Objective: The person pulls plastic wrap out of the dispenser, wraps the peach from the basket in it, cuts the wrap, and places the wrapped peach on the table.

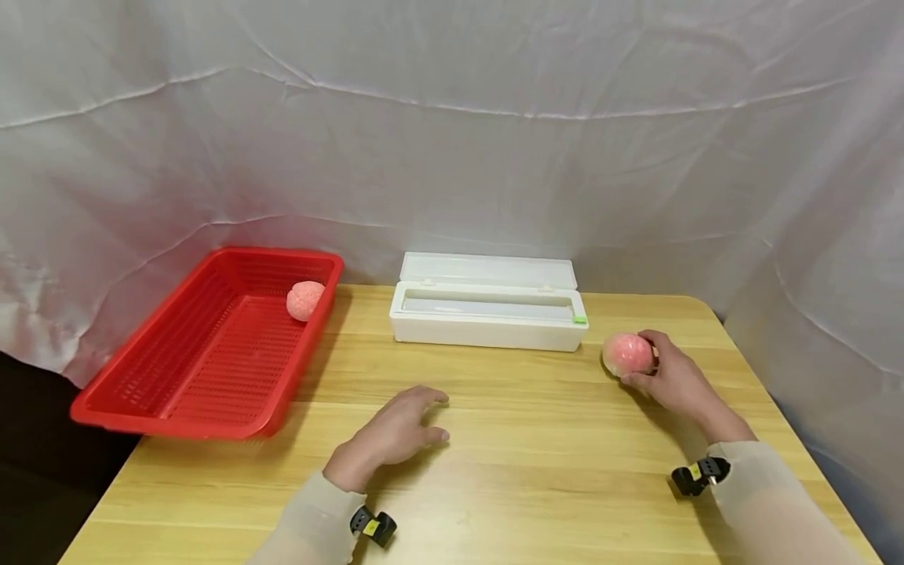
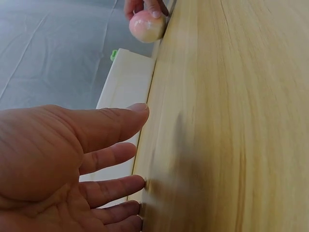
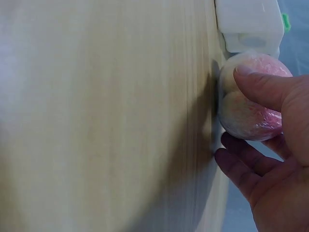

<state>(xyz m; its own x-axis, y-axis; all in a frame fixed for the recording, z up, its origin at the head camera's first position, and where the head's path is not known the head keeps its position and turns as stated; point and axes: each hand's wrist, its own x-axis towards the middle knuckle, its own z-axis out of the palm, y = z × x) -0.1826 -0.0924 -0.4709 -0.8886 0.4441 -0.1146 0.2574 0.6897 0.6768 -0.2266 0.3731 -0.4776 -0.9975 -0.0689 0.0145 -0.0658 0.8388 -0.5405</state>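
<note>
My right hand (image 1: 676, 378) grips a pink and pale yellow peach (image 1: 628, 355) at the right of the table. In the right wrist view, the thumb lies across the peach (image 3: 248, 108), and a shiny, wrinkled clear film covers its skin. The fingers behind it are partly hidden. My left hand (image 1: 397, 428) hovers over the middle of the table, fingers loosely extended, with nothing in its grasp. Beyond the hands stands a long white cling film dispenser (image 1: 487, 333), its lid raised and a green slider (image 1: 580, 319) at its right end.
At the left is a red plastic basket (image 1: 275, 408), with a pink peach (image 1: 305, 300) inside against its right wall. The wooden table (image 1: 523, 463) ends at a rounded far right corner. A pale curtain (image 1: 452, 157) hangs behind the table and along its right side.
</note>
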